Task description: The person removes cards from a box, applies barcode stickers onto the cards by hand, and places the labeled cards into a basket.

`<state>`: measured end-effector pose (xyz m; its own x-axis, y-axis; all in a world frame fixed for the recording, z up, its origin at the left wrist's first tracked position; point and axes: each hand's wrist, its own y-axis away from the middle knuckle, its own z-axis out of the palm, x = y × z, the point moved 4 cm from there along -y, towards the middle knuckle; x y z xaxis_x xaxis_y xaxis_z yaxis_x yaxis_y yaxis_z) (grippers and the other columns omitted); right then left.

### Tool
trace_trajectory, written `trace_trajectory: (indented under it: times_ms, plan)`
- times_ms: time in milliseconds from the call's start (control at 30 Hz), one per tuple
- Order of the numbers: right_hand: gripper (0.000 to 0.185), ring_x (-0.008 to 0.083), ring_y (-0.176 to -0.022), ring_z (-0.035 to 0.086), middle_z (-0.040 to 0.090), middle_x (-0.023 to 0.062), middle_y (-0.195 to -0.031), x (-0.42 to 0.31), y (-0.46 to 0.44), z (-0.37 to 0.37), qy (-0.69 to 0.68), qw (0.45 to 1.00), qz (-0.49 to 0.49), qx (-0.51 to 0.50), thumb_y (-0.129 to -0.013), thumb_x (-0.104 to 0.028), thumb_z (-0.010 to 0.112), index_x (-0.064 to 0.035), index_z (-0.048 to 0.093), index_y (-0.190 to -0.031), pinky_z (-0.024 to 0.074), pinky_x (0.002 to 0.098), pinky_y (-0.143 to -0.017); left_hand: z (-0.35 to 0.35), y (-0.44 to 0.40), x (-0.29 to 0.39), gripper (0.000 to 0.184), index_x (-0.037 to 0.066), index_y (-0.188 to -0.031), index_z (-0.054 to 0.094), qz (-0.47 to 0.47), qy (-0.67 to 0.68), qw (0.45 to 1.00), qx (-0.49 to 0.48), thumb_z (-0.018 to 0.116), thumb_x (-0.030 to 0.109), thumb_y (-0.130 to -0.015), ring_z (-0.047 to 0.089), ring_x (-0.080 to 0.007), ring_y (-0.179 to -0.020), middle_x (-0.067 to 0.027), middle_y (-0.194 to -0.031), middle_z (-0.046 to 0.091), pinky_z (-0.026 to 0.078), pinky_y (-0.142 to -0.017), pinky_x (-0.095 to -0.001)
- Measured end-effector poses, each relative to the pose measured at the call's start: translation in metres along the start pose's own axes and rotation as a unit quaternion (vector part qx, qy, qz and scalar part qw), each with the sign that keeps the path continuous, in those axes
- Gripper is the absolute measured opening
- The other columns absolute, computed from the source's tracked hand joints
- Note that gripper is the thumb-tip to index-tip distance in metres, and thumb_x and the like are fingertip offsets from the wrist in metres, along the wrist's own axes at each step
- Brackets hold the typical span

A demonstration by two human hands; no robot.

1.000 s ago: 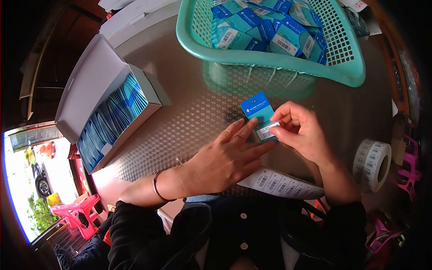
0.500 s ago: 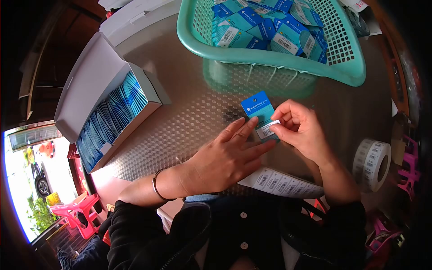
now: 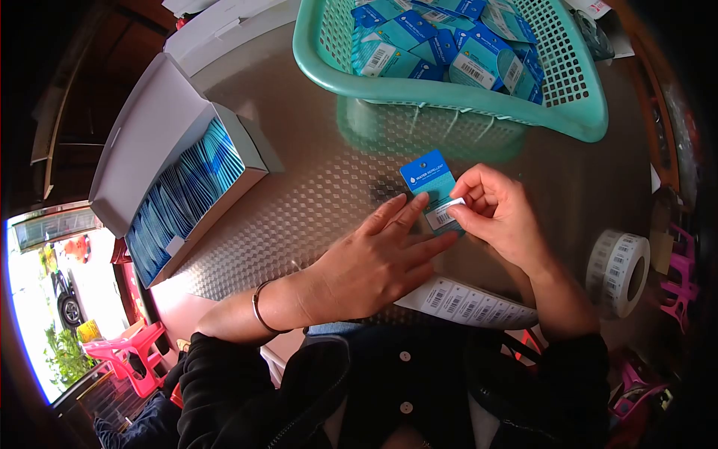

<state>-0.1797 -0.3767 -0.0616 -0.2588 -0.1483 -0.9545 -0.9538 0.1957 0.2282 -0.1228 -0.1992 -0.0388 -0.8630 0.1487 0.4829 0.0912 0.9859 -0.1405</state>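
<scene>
On the table lies a blue and teal tag (image 3: 428, 173) printed with water-repellent wording and a small hole at its top. My left hand (image 3: 374, 262) rests with fingers stretched and apart, their tips pressing on the tag's left and lower edges. Thumb and forefinger of my right hand (image 3: 502, 221) pinch the right end of a white barcode sticker (image 3: 444, 214), which lies across the tag's lower part. Below the hands curves a strip of barcode labels (image 3: 471, 306), partly covered by my left hand.
A teal plastic basket (image 3: 449, 96) with many tags stands at the back right. To the left, an open white box (image 3: 146, 142) holds a packed row of tags (image 3: 187, 187). A roll of labels (image 3: 619, 273) stands near the table's right edge.
</scene>
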Motion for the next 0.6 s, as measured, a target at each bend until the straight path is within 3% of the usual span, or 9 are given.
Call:
trace_trajectory:
  times_ms: [600]
  plan:
    - [0.012, 0.0025, -0.069, 0.060, 0.062, -0.0010, -0.076, -0.0018, 0.0003, 0.0005, 0.015, 1.000, 0.004, 0.008, -0.081, 0.002, 0.069, -0.0013, 0.060, -0.088, 0.0493, 0.0202, -0.060, 0.0000, 0.0002, 0.0003, 0.018, 0.003, -0.095, 0.069, 0.005, -0.005, 1.000, 0.010, 0.061, 0.018, -0.089, 0.037, -0.0487, -0.134, -0.0107, -0.139, 0.052, 0.034, -0.106, -0.0620]
